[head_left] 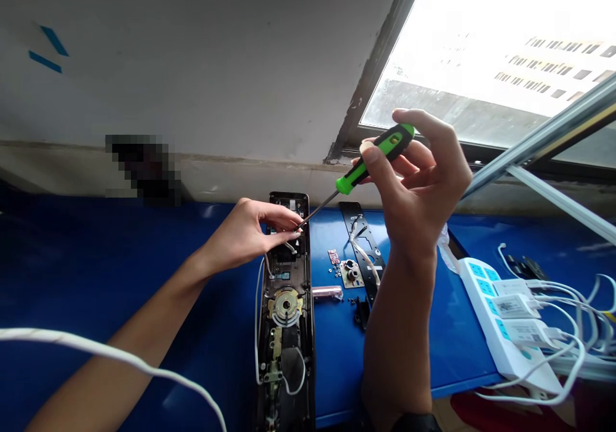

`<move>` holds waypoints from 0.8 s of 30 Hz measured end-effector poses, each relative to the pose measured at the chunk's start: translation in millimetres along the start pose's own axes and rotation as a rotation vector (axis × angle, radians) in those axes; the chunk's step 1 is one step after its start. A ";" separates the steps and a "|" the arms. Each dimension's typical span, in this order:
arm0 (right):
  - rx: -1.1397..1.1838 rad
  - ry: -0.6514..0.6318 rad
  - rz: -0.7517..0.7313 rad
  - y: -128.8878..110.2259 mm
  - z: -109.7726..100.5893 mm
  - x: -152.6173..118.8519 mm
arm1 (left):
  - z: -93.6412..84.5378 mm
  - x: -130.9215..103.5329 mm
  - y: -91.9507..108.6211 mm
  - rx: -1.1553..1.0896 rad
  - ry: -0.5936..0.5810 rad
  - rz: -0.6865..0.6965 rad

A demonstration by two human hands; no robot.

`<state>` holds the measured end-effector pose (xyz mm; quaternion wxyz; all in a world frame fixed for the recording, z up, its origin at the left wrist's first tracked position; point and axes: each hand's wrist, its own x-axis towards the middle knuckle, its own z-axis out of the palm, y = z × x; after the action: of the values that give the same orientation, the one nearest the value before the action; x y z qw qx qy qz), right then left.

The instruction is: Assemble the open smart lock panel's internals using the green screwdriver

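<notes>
The right hand [423,181] holds a green-and-black screwdriver [376,159], its fingers curled about the handle, thumb on the near side and forefinger over the butt end. From these fingers the shaft slants down and left to the fingertips of the left hand [245,230], which are drawn narrow around its tip; whether they grip the shaft or some small part I cannot tell. Directly under the left fingers lies a long dark casing [307,271], open side up, with white wires and, nearer the person than those fingers, a round metal disc [285,305]. To the right of the left fingertips, on the blue table [72,259], lie a red circuit board [333,257], small screws [335,269] and a black perforated plate [368,239]. Well to the right of both hands' fingers sits a white power strip [487,316] with chargers plugged in.
</notes>
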<state>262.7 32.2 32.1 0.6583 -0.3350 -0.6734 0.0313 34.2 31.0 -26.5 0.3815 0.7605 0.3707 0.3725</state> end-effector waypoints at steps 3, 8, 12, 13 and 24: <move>-0.015 -0.023 -0.010 -2.4 -0.7 0.8 | 1.4 -0.3 2.0 0.063 0.002 0.028; 0.051 -0.087 -0.086 -6.1 0.7 -0.7 | 3.3 -2.1 5.1 0.119 -0.041 0.059; 0.061 -0.103 -0.103 -11.5 1.1 -3.6 | 4.6 -2.8 3.2 0.178 -0.084 0.095; 0.048 -0.106 -0.096 -12.8 1.2 -4.1 | 4.4 -2.6 2.0 0.204 -0.089 0.119; -0.059 -0.231 -0.096 -9.8 6.8 -7.9 | -6.4 1.2 -16.4 0.579 0.004 0.289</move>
<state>251.9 23.4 29.1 0.5670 -0.3159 -0.7605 0.0184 24.7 41.1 -37.3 0.0919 0.8815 0.3501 0.3032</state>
